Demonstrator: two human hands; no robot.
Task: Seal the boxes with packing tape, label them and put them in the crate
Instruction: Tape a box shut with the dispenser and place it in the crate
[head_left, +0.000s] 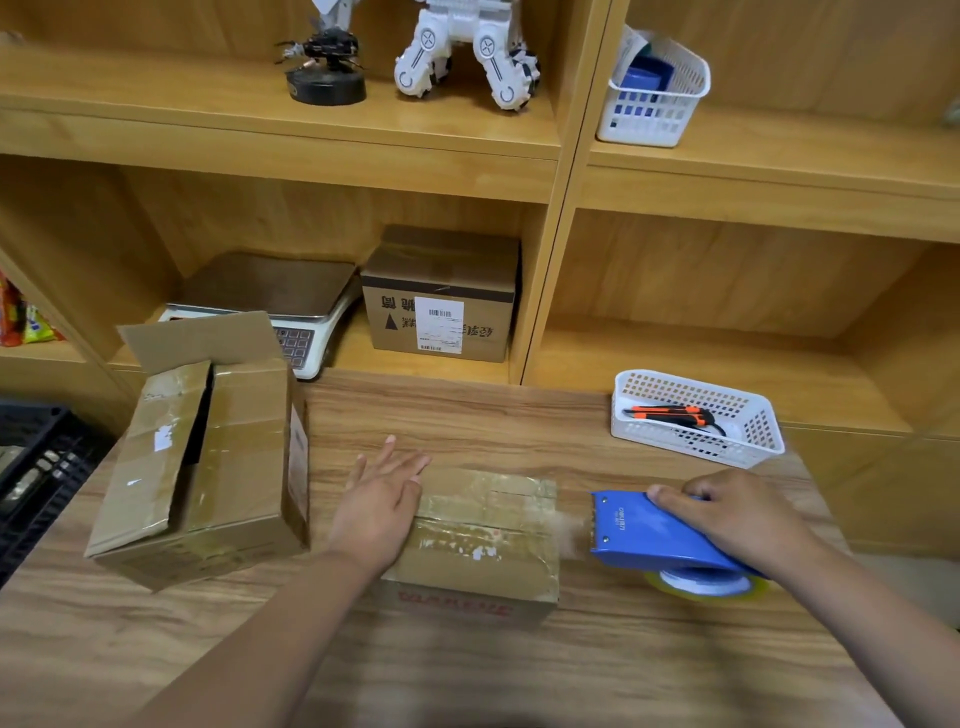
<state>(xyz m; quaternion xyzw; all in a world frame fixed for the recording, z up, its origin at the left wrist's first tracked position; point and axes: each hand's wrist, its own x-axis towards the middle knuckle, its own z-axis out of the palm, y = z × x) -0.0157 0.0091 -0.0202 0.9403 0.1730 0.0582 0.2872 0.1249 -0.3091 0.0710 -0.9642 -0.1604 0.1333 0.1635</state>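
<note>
A small closed cardboard box (485, 540) with red print on its front lies in the middle of the wooden table. My left hand (379, 501) rests flat on its left end, fingers spread. My right hand (737, 514) grips a blue tape dispenser (644, 535) just off the box's right edge; a strip of clear tape stretches from the box to its blade. A larger box (208, 457) with loose top flaps stands to the left. A black crate (36, 467) sits at the far left edge.
A white basket (696, 415) holding an orange-black utility knife stands at the table's back right. On the shelf behind are a weighing scale (280, 312) and a labelled box (441, 296). Higher shelves hold robot models and another white basket (654, 88).
</note>
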